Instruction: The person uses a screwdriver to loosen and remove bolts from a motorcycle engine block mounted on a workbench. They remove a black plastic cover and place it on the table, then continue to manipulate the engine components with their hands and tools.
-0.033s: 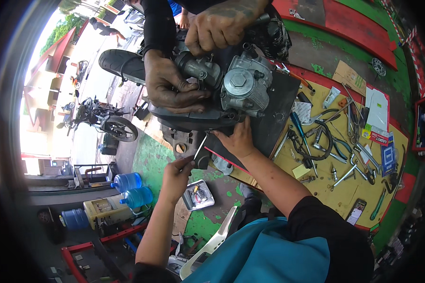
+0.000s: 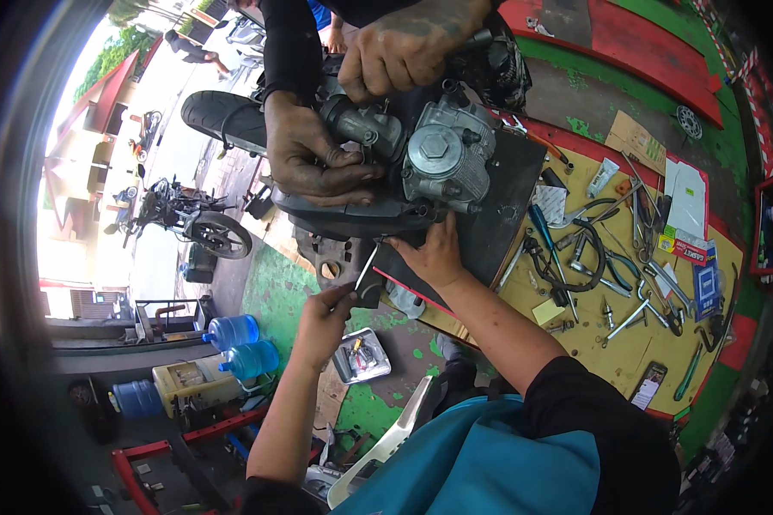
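Observation:
My left hand [image 2: 325, 319] is closed around a slim metal tool [image 2: 368, 265] with a pale shaft. Its upper end meets the lower edge of a long black housing [image 2: 343, 219]. My right hand [image 2: 432, 259] rests near that edge, thumb stretched toward the tool's end and fingers spread upward beside a grey metal engine part [image 2: 442, 154] with a hex plug. Another person's hand [image 2: 313, 159] pinches something small beside a metal throttle-like body [image 2: 369, 129]; the other person's fist [image 2: 404, 51] hangs above. What the pinch holds is hidden.
A workbench [image 2: 593, 318] at right carries pliers, wrenches, a blue-handled screwdriver [image 2: 541, 225] and a phone [image 2: 648, 386]. A metal tray [image 2: 385, 365] with small parts lies below my left hand. Blue water jugs [image 2: 249, 356] and a parked motorcycle [image 2: 180, 219] are at left.
My hands and the tool have barely moved. In the far background at upper left, a person's legs have shifted slightly.

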Demonstrator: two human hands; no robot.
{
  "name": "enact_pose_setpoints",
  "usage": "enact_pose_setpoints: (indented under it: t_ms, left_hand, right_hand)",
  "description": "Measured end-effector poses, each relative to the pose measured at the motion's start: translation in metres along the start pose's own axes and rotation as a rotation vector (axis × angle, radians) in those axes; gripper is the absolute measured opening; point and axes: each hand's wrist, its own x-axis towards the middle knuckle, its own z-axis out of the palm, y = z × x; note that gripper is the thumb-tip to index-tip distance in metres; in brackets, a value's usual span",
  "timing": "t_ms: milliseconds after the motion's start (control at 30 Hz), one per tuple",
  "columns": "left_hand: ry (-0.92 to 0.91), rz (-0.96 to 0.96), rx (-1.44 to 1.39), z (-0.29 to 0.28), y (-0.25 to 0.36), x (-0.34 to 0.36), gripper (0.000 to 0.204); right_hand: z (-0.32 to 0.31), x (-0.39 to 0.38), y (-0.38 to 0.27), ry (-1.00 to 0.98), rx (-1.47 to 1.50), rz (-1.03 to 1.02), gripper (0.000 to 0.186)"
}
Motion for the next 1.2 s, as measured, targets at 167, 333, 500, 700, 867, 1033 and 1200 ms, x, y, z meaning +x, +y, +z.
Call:
enact_pose_setpoints:
  t_ms: [167, 333, 500, 700, 867, 1033, 1200]
  left_hand:
    - [0.055, 0.138, 0.235, 0.0, 0.006, 0.006, 0.021]
    - [0.133, 0.422, 0.461, 0.005, 0.009, 0.006, 0.022]
    - [-0.07, 0.332, 0.277, 0.005, 0.005, 0.023, 0.023]
    - [-0.409, 0.253, -0.014, -0.011, -0.012, 0.052, 0.014]
    - [-0.563, 0.326, -0.031, -0.017, -0.014, 0.066, 0.018]
    - [-0.62, 0.921, 0.876, -0.041, 0.049, 0.071, 0.025]
    - [-0.597, 1.985, 1.655, 0.01, 0.147, 0.045, 0.052]
  right_hand:
    - [0.005, -0.004, -0.004, 0.031, -0.072, -0.016, 0.084]
    - [0.001, 0.001, -0.022, 0.046, -0.029, 0.064, 0.087]
    - [-0.012, -0.014, -0.043, 0.098, 0.039, 0.261, 0.082]
    - [-0.04, -0.111, -0.167, -0.181, 0.328, 0.705, 0.057]
    - [-0.003, -0.151, -0.223, -0.308, 0.827, 1.051, 0.055]
    - [0.031, -0.172, -0.224, -0.055, 0.769, 0.93, 0.058]
    - [0.053, -0.173, -0.235, 0.182, 0.635, 0.763, 0.075]
